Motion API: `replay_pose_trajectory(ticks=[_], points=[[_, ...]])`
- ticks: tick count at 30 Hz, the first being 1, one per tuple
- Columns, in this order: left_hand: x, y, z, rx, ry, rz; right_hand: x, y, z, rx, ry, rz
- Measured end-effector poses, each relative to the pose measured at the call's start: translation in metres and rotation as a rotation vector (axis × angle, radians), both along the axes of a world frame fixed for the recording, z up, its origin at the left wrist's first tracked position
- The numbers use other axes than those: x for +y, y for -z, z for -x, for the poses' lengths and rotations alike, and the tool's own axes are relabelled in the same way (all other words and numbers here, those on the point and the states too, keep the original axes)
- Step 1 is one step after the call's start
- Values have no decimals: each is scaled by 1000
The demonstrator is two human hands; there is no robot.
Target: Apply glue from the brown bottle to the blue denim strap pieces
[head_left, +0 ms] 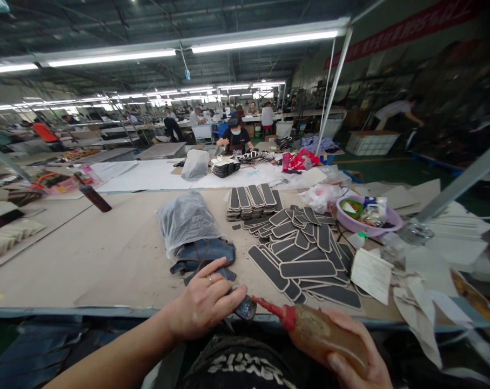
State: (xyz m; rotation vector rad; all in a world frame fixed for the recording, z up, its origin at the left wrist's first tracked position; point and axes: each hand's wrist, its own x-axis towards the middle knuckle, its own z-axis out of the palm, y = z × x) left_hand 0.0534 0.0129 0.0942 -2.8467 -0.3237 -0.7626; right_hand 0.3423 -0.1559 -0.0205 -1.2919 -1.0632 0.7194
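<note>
The left hand (206, 302) rests palm down at the near edge of the table (107, 254), fingers bent and closed over a small dark piece (246, 308), which lies under the fingertips and protrudes to the right of them at the table edge. A ring is visible on one finger of this hand. The right hand (356, 356) sits lower and to the right, below the table edge, wrapped around a brown glue bottle (326, 335). The bottle is tilted, with its red nozzle (271, 309) pointing up and left toward the dark piece; the nozzle tip lies just beside the piece, and contact cannot be determined. Immediately behind the left hand lies a pile of dark blue leather pieces (204, 256), partly covered by a clear plastic bag (186, 219). To the right of the hand, a spread of flat black oblong pieces (307, 268) with pale edges covers the table, with neat stacks (250, 201) of the same pieces behind it. A pink bowl (368, 224) holding small items stands farther right, near loose sheets of paper (372, 274). Another person (236, 139) works at a table in the background.
</note>
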Motion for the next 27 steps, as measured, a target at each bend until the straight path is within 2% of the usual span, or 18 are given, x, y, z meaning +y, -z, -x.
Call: replay_pose_trajectory(ticks=[3, 9, 11, 14, 16, 21, 24, 27], points=[[1, 1, -1, -6, -2, 7, 0, 4, 1, 18, -60, -28], [2, 0, 0, -16, 8, 11, 7, -17, 5, 31, -156, -90], [2, -1, 0, -31, 4, 9, 6, -19, 8, 92, -124, -75], [1, -2, 1, -40, 1, 9, 3, -12, 12, 240, -20, 26], [0, -1, 1, -44, 8, 13, 3, -6, 12, 261, -6, 90], [-3, 4, 3, -57, 5, 34, 7, 4, 8, 97, -8, 74], [-4, 7, 5, -59, 1, 39, 6, 6, 8, 135, 33, 114], [-6, 7, 6, -49, -4, 26, 1, 6, 9, 194, 14, 97]])
